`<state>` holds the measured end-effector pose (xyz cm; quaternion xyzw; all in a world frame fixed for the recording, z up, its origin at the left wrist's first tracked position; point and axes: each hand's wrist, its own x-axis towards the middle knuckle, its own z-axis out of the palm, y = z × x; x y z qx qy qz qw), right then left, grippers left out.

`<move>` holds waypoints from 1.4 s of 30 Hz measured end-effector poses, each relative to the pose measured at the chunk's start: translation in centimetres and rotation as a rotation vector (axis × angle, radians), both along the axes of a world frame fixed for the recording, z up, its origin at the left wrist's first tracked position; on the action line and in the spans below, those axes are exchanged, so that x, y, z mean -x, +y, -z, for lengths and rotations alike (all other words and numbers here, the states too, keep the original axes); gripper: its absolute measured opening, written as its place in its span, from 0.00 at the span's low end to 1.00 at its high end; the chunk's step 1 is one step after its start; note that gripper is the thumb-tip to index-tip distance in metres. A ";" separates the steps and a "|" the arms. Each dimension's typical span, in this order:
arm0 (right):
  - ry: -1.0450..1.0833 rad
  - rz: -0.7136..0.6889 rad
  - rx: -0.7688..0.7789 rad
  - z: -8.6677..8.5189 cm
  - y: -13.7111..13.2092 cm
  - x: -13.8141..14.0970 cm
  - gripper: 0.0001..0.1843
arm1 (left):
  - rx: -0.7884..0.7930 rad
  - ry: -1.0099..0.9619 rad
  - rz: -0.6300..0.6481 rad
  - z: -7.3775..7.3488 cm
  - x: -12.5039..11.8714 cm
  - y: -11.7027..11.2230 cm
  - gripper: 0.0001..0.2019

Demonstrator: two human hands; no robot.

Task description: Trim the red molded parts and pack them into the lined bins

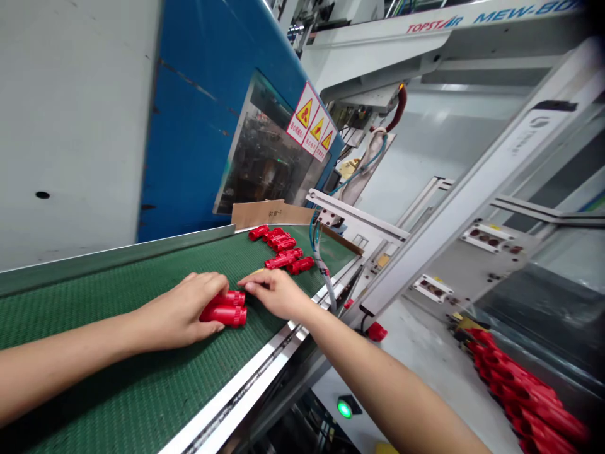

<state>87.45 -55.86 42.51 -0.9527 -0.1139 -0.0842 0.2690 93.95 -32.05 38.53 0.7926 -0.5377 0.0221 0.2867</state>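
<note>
Fingers [208,285] of left hand [182,312] curled down over two red parts [227,309], thumb tucked under the lower one. Grip is closed; the two pieces lie side by side, parallel, resting on the green conveyor belt [118,378] near its right-hand rail [278,353]. Right hand [276,293]: fingers pressed together and almost flat, tips at the free end of the upper piece. Contact looks likely, but whether they pinch it or only touch it cannot be told from this angle. Further up the belt, apart from both hands: cluster of loose red parts [282,249], just before a cardboard sheet [265,214]. Below the rail: one stray red piece [377,331]. Heap of like red pieces [524,397] at lower right, blurred. Warning stickers [312,123] on the blue machine [189,126] behind. Cannot tell whether belt is running. Risks, as judged: left grip covers only the near ends of two round pieces, so the upper one may roll or slip out if the right hand pushes on its end rather than gripping it. Hands work close to the rail, so a dropped piece could roll over the edge, down to where the stray one lies. If the belt moves, the loose cluster could drift into the hands and crowd the hold.
</note>
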 end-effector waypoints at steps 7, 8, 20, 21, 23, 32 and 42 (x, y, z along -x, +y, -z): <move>-0.149 0.122 0.289 -4.0 -4.1 -2.2 0.23 | -0.063 0.067 -0.127 -0.1 0.3 1.1 0.26; -0.168 0.117 0.286 -4.0 -3.8 -2.5 0.22 | -0.074 0.054 -0.135 0.0 0.6 1.3 0.25; -0.123 0.093 -0.178 2.9 1.9 -2.9 0.15 | -0.019 -0.007 -0.129 0.7 1.1 1.0 0.22; -0.121 0.073 -0.153 2.7 1.5 -2.7 0.12 | -0.020 -0.034 -0.153 0.6 1.3 1.2 0.21; -0.106 0.031 -0.122 2.1 1.0 -2.4 0.10 | -0.026 -0.088 -0.202 0.5 1.6 1.5 0.20; -0.082 -0.012 0.017 1.9 3.9 -3.7 0.05 | 0.004 -0.269 -0.193 0.4 1.2 1.8 0.18; -0.088 0.361 0.698 -3.3 -4.6 -0.1 0.19 | -0.071 -0.009 -0.127 -0.9 -0.3 1.2 0.35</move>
